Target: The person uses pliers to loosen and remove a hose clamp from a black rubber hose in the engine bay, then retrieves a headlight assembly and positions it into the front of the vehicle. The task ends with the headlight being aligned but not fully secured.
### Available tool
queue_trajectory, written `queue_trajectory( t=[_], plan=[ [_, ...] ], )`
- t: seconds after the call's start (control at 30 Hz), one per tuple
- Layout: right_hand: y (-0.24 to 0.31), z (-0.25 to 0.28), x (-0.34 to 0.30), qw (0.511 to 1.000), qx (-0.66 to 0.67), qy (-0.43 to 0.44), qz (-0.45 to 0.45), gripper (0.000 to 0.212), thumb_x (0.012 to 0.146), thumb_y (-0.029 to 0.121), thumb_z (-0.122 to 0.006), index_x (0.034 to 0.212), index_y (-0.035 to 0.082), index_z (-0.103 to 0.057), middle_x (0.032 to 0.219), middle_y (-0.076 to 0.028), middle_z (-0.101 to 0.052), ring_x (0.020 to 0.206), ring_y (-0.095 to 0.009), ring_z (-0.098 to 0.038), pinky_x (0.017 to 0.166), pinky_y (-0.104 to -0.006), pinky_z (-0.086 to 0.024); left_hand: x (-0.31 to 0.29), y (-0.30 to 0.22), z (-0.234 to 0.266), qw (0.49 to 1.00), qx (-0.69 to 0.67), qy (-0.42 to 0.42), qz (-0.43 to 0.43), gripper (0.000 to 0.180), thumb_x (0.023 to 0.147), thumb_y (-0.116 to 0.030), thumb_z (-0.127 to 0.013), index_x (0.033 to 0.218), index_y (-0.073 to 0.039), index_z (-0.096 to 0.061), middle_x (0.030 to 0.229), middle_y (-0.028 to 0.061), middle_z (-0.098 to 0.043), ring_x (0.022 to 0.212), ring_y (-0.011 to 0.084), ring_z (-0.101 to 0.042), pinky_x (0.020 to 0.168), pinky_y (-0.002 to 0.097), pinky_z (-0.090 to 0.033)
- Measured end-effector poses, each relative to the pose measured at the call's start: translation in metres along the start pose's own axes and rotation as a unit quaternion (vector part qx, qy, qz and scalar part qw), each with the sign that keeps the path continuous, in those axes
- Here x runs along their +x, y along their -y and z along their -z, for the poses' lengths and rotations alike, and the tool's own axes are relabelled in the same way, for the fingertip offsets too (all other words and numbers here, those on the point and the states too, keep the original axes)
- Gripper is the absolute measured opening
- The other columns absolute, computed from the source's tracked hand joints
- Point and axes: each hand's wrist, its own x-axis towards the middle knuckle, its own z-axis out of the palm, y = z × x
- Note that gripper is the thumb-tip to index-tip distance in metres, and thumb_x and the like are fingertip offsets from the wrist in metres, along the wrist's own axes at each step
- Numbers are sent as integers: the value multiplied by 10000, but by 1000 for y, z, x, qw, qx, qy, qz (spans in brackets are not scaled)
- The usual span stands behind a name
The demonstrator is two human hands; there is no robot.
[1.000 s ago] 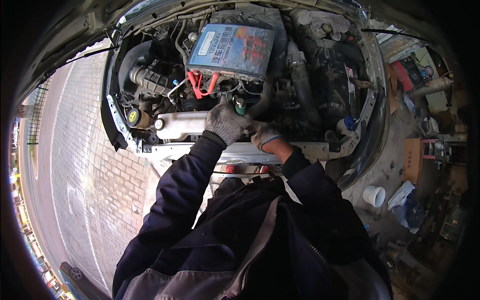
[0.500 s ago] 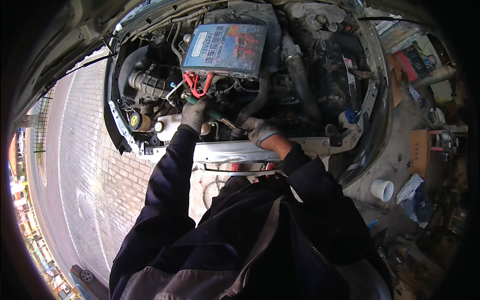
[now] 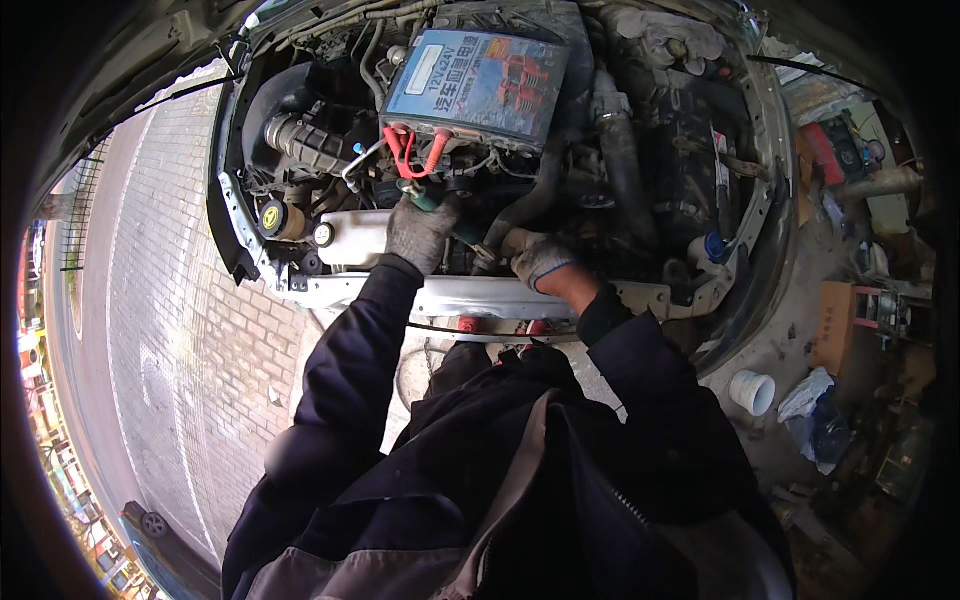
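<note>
My left hand (image 3: 418,232), in a grey knitted glove, is closed around a green-handled hand tool (image 3: 466,235). Its metal tip reaches toward the lower end of a black rubber hose (image 3: 522,212); the exact kind of tool is hard to make out. My right hand (image 3: 543,262), gloved too, has its fingers curled against that hose end, near the tool's tip. What those fingers pinch is hidden. Behind my left hand, red cables (image 3: 405,160) come out of a blue jump-starter box (image 3: 478,85) lying on the engine.
A white fluid reservoir (image 3: 355,238) and a yellow-marked cap (image 3: 279,219) lie left of my hands. The silver front crossmember (image 3: 480,297) runs below them. A ribbed intake hose (image 3: 308,145) is at left. A white bucket (image 3: 752,393) and cardboard box (image 3: 832,328) stand on the floor at right.
The engine bay and jump-starter box have shifted right and slightly up in view. My left hand has moved right with the tool, closer to my right hand, which stays by the hose end.
</note>
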Motion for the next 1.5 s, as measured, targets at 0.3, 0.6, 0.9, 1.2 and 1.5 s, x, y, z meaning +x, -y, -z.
queue_trajectory(
  t=[0.3,0.6,0.9,1.2,1.5],
  plan=[
    [-9,-8,0,998,42,6,-37,395,957,149,-673,1334,42,-725,1283,-213,-778,1199,-378,-738,1016,-416,-576,50,18,14,946,-193,-13,262,382,965,-341,-799,1138,-11,-717,974,139,-767,761,247,-760,696,396,-668],
    [-2,-4,0,998,43,20,-39,380,965,106,-699,1329,-3,-716,1285,-200,-786,1187,-311,-753,1010,-382,-582,-12,-30,-39,985,171,-10,19,434,934,-240,-842,1273,-47,-653,1095,93,-786,999,190,-745,913,335,-593],
    [17,-18,-1,983,101,-126,-89,370,953,179,-743,1299,49,-754,1274,-190,-786,1144,-352,-762,962,-414,-607,-14,-39,14,982,-157,-73,-73,586,970,-158,-862,1461,-14,-576,1323,62,-723,1139,165,-672,1042,342,-532],
    [127,27,-1,964,29,-194,182,344,951,194,-789,1256,41,-744,1154,-221,-777,1086,-400,-744,967,-450,-582,-25,-43,-17,990,-128,56,-27,761,971,-422,-876,1496,16,-540,1347,105,-700,1204,178,-654,1069,361,-543],
    [129,14,-16,973,-4,-167,161,361,958,201,-823,1271,46,-730,1184,-231,-752,1073,-406,-742,932,-449,-591,-54,-37,0,998,8,-1,-65,479,1158,-460,-569,1318,-17,-654,991,107,-732,909,183,-661,868,376,-553]
  ],
)
